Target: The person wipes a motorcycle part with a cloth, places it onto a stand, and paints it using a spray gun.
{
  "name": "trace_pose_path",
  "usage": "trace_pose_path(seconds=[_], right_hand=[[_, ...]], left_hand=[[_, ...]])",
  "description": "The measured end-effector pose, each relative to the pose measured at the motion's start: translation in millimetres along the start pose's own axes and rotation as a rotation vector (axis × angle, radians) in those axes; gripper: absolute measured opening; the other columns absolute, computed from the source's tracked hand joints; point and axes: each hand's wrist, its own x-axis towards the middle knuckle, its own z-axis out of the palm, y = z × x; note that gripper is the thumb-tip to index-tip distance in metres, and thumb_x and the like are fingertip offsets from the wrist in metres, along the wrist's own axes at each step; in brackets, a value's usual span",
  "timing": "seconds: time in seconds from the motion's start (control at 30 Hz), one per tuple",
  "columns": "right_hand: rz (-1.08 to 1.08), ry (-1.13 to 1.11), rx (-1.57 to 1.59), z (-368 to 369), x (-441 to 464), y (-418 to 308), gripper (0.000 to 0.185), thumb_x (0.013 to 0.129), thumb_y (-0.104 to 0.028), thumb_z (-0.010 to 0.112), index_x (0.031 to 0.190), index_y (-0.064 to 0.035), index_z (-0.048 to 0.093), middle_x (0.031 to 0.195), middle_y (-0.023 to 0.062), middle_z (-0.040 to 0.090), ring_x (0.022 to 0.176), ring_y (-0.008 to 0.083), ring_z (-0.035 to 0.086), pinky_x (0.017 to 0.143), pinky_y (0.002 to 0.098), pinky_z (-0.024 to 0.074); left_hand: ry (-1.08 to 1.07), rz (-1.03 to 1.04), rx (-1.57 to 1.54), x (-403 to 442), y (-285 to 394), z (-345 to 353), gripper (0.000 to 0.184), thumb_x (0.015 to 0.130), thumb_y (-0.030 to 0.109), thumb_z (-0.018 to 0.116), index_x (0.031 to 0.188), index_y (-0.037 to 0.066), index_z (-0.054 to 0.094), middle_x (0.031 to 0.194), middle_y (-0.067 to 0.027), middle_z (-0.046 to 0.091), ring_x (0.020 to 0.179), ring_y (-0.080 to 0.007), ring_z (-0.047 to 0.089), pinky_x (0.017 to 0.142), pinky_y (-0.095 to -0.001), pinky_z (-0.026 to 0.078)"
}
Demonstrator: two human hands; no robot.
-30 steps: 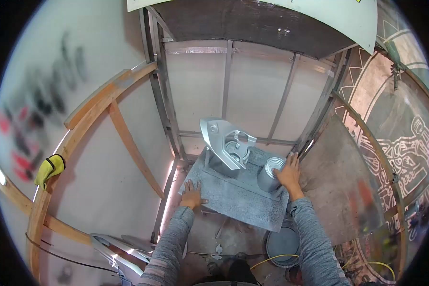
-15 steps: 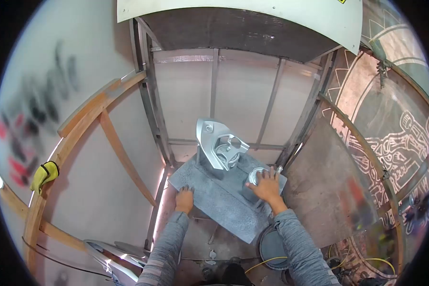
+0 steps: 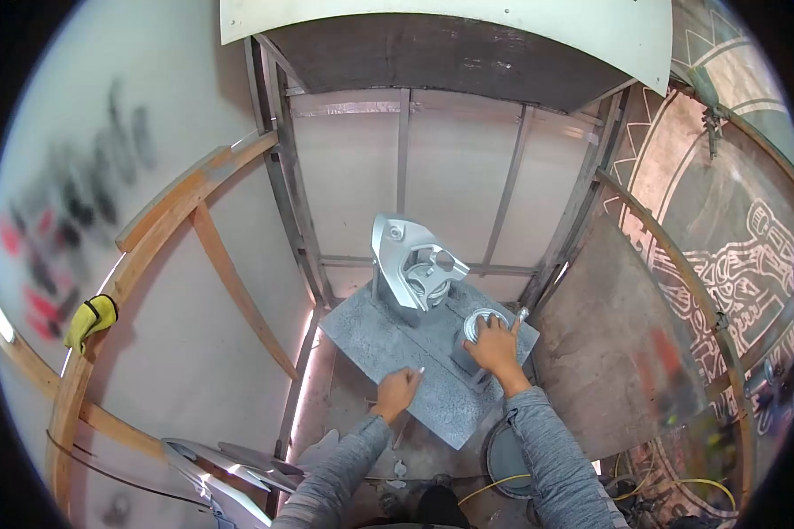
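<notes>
A silver-painted molded panel with round openings stands at the back of the speckled grey board. My left hand is over the board's front left edge, fingers closed; a small pale tip shows at them, too small to name. Toward the board's right side, my right hand has its fingers curled at the rim of a round silver-rimmed cup, covering part of it. Just beyond those fingers a small metal fitting sticks up.
A dark bucket stands on the floor below the board at right, with a yellow hose beside it. Silver panels lean at lower left. A yellow glove hangs on the wooden rail. A white hood overhangs the back.
My left hand has left the board's left edge, moved right and toward me, and closed. My right hand stays at the cup, its fingers drawn closer together.
</notes>
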Motion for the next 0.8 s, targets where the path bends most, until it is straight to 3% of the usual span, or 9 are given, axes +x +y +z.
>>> trace_pose_path(seconds=[0.03, 0.07, 0.13, 0.23, 0.37, 0.43, 0.57, 0.63, 0.8], right_hand=[[0.005, 0.009, 0.005, 0, 0, 1, 0.071, 0.079, -0.048, 0.068, 0.134, -0.0053, 0.053, 0.139, 0.0240, 0.049, 0.130, 0.0366, 0.046, 0.113, 0.0649, 0.0141], [0.006, 0.005, 0.010, 0, 0, 2, 0.071, 0.079, -0.048, 0.068, 0.134, -0.0053, 0.053, 0.139, 0.0240, 0.049, 0.130, 0.0366, 0.046, 0.113, 0.0649, 0.0141], [0.008, -0.014, 0.036, -5, 1, 1, 0.070, 0.079, -0.048, 0.068, 0.133, -0.0058, 0.055, 0.139, 0.0238, 0.049, 0.130, 0.0369, 0.046, 0.113, 0.0640, 0.0142], [0.002, 0.011, 0.037, -3, 2, 4, 0.068, 0.079, -0.048, 0.068, 0.132, -0.0064, 0.056, 0.139, 0.0231, 0.050, 0.130, 0.0367, 0.046, 0.113, 0.0638, 0.0137], [0.006, 0.028, 0.051, -8, 2, 4, 0.064, 0.079, -0.046, 0.069, 0.128, -0.0061, 0.059, 0.136, 0.0216, 0.053, 0.127, 0.0358, 0.049, 0.114, 0.0629, 0.0138], [0.005, 0.032, 0.051, -4, 4, 6, 0.064, 0.078, -0.046, 0.069, 0.128, -0.0065, 0.059, 0.136, 0.0216, 0.053, 0.127, 0.0359, 0.049, 0.114, 0.0625, 0.0141], [-0.020, 0.058, 0.079, -3, 5, 12, 0.063, 0.078, -0.045, 0.070, 0.127, -0.0074, 0.060, 0.136, 0.0215, 0.053, 0.126, 0.0362, 0.049, 0.114, 0.0615, 0.0145], [-0.019, 0.061, 0.083, -2, 7, 13, 0.063, 0.077, -0.045, 0.070, 0.127, -0.0084, 0.060, 0.136, 0.0212, 0.053, 0.126, 0.0362, 0.050, 0.114, 0.0613, 0.0148], [-0.008, 0.050, 0.095, 0, 10, 17, 0.062, 0.076, -0.045, 0.071, 0.126, -0.0110, 0.061, 0.134, 0.0198, 0.055, 0.125, 0.0358, 0.051, 0.114, 0.0609, 0.0152]], left_hand=[[-0.048, -0.190, -0.009, 0, 2, 0, 0.053, 0.095, 0.049, 0.047, 0.092, 0.001, 0.067, 0.096, -0.0227, 0.067, 0.094, -0.0413, 0.061, 0.088, -0.0500, 0.045], [-0.050, -0.194, -0.005, 2, 2, 0, 0.053, 0.095, 0.049, 0.047, 0.092, 0.001, 0.067, 0.096, -0.0227, 0.067, 0.094, -0.0413, 0.061, 0.088, -0.0500, 0.045], [-0.047, -0.293, 0.001, 9, 0, -2, 0.075, 0.096, 0.064, 0.030, 0.092, 0.001, 0.071, 0.098, -0.0271, 0.067, 0.097, -0.0471, 0.061, 0.087, -0.0509, 0.045], [-0.078, -0.238, 0.069, 5, 9, -4, 0.075, 0.096, 0.064, 0.029, 0.096, 0.002, 0.071, 0.101, -0.0273, 0.067, 0.099, -0.0468, 0.060, 0.087, -0.0504, 0.045], [-0.069, -0.189, 0.057, 5, 1, 3, 0.075, 0.096, 0.065, 0.029, 0.093, 0.003, 0.072, 0.099, -0.0268, 0.067, 0.097, -0.0466, 0.061, 0.086, -0.0502, 0.045], [-0.130, -0.205, 0.007, -1, 10, -6, 0.063, 0.097, 0.058, 0.038, 0.107, 0.003, 0.069, 0.099, -0.0265, 0.067, 0.099, -0.0457, 0.060, 0.087, -0.0480, 0.045], [-0.072, -0.124, 0.000, -2, -4, 9, 0.065, 0.095, 0.060, 0.041, 0.109, 0.001, 0.063, 0.089, -0.0227, 0.068, 0.090, -0.0427, 0.064, 0.081, -0.0491, 0.047], [-0.070, -0.133, -0.023, -3, -2, 10, 0.069, 0.094, 0.057, 0.047, 0.131, 0.000, 0.049, 0.087, -0.0210, 0.068, 0.088, -0.0395, 0.065, 0.078, -0.0478, 0.048], [-0.129, -0.122, 0.039, -8, 13, 7, 0.084, 0.091, 0.057, 0.051, 0.144, -0.006, 0.033, 0.083, -0.0195, 0.069, 0.086, -0.0374, 0.067, 0.077, -0.0460, 0.050]])
